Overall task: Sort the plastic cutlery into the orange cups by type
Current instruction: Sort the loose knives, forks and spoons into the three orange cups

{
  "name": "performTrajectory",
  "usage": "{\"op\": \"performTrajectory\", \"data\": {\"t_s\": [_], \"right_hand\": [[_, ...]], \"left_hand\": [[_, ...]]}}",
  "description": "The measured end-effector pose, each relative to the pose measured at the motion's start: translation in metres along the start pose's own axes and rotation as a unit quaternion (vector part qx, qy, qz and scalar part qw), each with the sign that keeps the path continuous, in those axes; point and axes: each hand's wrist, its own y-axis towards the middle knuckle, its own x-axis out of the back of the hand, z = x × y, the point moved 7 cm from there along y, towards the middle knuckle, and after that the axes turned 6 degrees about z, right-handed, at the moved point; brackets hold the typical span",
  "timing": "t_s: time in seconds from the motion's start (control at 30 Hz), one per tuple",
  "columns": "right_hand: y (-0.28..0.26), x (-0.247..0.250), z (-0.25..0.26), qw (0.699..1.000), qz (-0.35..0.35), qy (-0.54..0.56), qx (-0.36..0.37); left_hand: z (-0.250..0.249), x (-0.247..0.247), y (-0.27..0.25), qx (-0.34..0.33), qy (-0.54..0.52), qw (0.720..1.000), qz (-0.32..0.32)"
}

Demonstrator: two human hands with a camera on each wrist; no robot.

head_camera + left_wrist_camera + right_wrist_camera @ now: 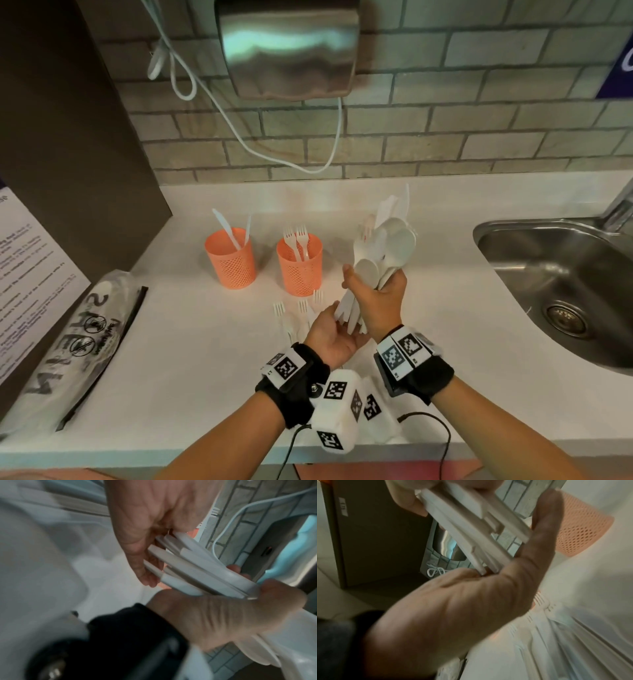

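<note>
Right hand (pixel 375 298) grips a fistful of spoons and knives (pixel 383 253) upright above the counter (pixel 205 359), while the flat, open left hand (pixel 334 334) squares the handle ends, probably so they drop neatly into an orange cup (pixel 299 263).

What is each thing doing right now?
right hand: grips the spoon bunch
spoon bunch: held upright, bowls up
left hand: open, palm under the handle ends
left cup: upright, holds knives
right cup: upright, holds forks
loose forks: lying on the counter
</note>
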Motion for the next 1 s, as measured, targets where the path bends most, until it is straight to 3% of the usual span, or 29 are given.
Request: {"op": "performTrajectory", "data": {"t_s": [0.33,0.5,0.63,0.73,0.8,0.87,0.93,1.0], "right_hand": [[-0.010,0.002,-0.009,0.999,0.016,-0.027,0.037],[-0.013,0.004,-0.019,0.999,0.023,-0.040,0.011],[-0.011,0.007,-0.024,0.998,0.018,-0.051,-0.018],[-0.008,0.007,-0.029,0.998,0.022,-0.045,-0.049],[-0.005,0.009,-0.033,0.995,0.028,-0.044,-0.087],[-0.001,0.011,-0.038,0.988,0.063,-0.040,-0.136],[-0.001,0.012,-0.041,0.977,0.111,-0.021,-0.179],[-0.005,0.011,-0.041,0.964,0.155,0.011,-0.215]], "left_hand": [[0.008,-0.020,-0.010,0.049,-0.015,0.998,0.041],[0.011,-0.027,-0.010,0.045,-0.021,0.996,0.078],[0.015,-0.028,-0.013,0.091,0.014,0.992,0.092],[0.010,-0.023,-0.016,0.095,0.110,0.985,0.088],[0.002,-0.012,-0.017,0.076,0.245,0.965,0.053],[-0.011,-0.005,-0.021,0.039,0.372,0.927,0.016],[-0.033,-0.006,-0.023,-0.031,0.458,0.888,-0.004],[-0.060,-0.014,-0.027,-0.127,0.478,0.869,-0.012]]}}
